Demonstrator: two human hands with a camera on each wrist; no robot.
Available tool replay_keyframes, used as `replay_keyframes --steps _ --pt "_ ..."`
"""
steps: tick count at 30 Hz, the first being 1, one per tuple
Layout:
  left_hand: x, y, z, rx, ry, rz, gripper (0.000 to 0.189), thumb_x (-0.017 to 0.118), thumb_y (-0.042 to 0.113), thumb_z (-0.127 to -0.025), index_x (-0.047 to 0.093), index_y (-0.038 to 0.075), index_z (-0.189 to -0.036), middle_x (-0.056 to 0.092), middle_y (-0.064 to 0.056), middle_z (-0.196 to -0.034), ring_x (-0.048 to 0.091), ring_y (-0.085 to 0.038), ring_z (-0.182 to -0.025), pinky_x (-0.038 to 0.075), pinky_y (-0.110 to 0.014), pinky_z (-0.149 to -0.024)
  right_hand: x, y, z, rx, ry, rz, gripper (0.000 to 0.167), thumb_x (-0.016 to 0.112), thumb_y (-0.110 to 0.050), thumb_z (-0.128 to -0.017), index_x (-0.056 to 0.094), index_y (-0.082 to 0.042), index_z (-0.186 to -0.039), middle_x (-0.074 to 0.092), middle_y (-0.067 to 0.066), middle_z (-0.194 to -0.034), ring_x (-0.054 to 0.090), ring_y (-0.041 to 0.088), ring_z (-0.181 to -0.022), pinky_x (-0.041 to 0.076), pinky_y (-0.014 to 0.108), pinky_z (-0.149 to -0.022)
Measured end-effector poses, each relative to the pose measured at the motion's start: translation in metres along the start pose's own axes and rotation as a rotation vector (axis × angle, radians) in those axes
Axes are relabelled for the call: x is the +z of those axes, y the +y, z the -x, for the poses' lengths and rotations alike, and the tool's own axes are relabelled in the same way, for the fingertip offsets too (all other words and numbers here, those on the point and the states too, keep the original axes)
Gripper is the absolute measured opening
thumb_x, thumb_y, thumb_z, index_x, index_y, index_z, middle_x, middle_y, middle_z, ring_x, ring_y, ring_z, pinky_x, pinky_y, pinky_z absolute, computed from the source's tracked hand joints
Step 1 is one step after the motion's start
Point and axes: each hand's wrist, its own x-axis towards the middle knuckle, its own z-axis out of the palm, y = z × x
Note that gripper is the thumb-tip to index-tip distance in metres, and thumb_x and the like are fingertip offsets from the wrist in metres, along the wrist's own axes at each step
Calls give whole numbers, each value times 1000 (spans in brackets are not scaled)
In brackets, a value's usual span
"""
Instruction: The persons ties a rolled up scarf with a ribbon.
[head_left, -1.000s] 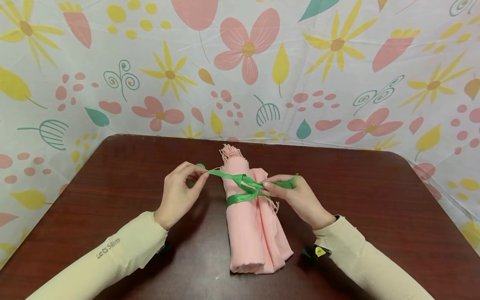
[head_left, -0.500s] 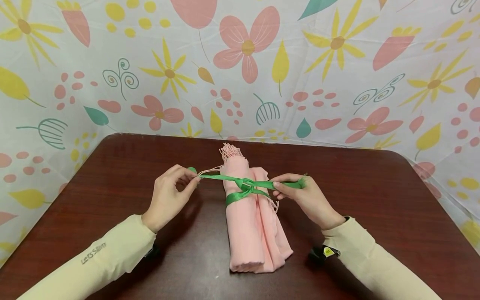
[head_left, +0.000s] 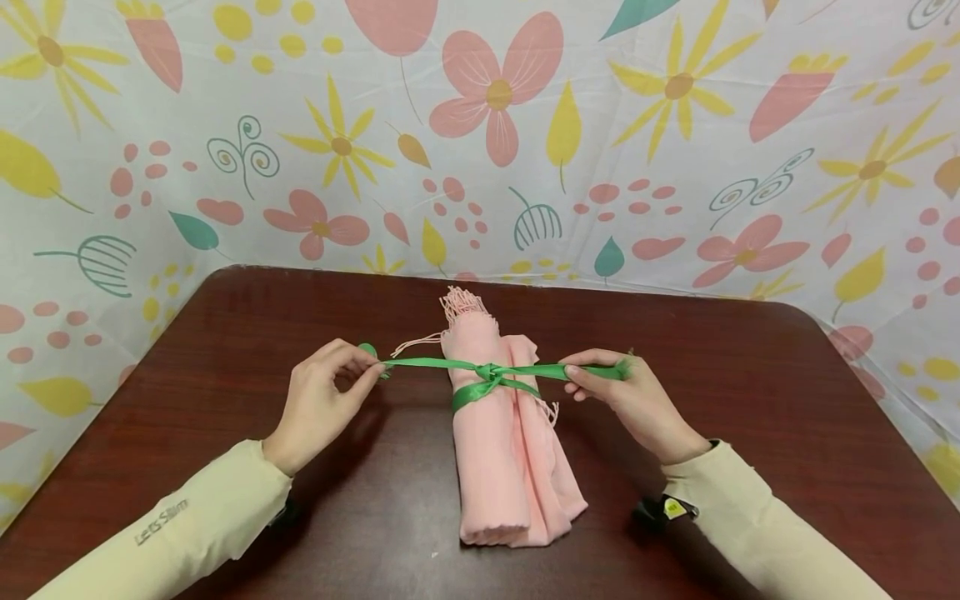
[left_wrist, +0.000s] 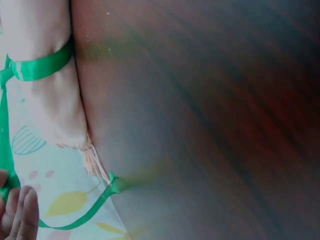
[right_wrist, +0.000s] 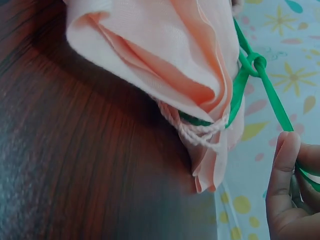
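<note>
A rolled pink scarf (head_left: 491, 467) with a fringed end lies lengthwise on the table. Around its upper part goes a green ribbon (head_left: 474, 393), crossed in a small knot (head_left: 489, 372) on top. My left hand (head_left: 322, 400) pinches one ribbon end between thumb and fingers, left of the scarf; its loose tail hangs past the fingers in the left wrist view. On the other side my right hand (head_left: 630, 400) pinches the other end, seen also in the right wrist view. Both ribbon lengths stretch straight and nearly level between the hands.
The dark brown table (head_left: 750, 375) extends on both sides of the scarf. Behind its far edge hangs a white curtain (head_left: 480, 208) printed with flowers and leaves. Some fringe strands (head_left: 416, 342) stick out left from the scarf's top.
Both hands have moved apart, left hand leftward and right hand rightward. The loose ribbon loops have drawn down into a small knot, and the ribbon ends have straightened.
</note>
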Motion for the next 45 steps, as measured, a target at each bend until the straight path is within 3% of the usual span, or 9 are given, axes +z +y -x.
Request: replay_keyframes --steps 9,15,21,30,45 --pt "-4 -4 6 -23 10 -35 9 76 5 -79 69 10 -81 61 6 -77 59 -3 -65 47 -19 -56 -5 5 4 1 6 13 38 64 -22 -93 62 8 -116 68 9 -99 67 23 -84 55 28 -78" --pt "-9 -7 9 -37 -8 -44 9 74 3 -80 68 10 -81 60 6 -78 58 -3 -64 49 -20 -57 -11 10 7 8 21 30 39 65 -24 -92 62 7 -116 69 4 -96 68 23 -85 55 29 -78" --pt "-15 -8 12 -5 -28 -56 14 73 -1 -79 67 12 -79 59 9 -78 52 -2 -64 48 -20 -56 -18 14 9 16 31 48 40 64 -27 -92 62 6 -116 68 1 -98 68 24 -86 56 28 -77" --pt "-24 -11 16 18 -32 -80 22 71 -5 -77 62 15 -74 56 11 -75 50 -1 -59 46 -16 -55 -18 12 12 1 39 74 36 65 -24 -92 63 6 -112 69 8 -92 66 20 -81 55 26 -73" --pt "-37 -18 15 47 -16 -128 25 66 -6 -74 59 18 -70 54 11 -72 49 -6 -60 37 -12 -51 -29 16 16 9 64 122 34 65 -25 -92 64 5 -110 67 0 -81 64 21 -76 54 28 -69"
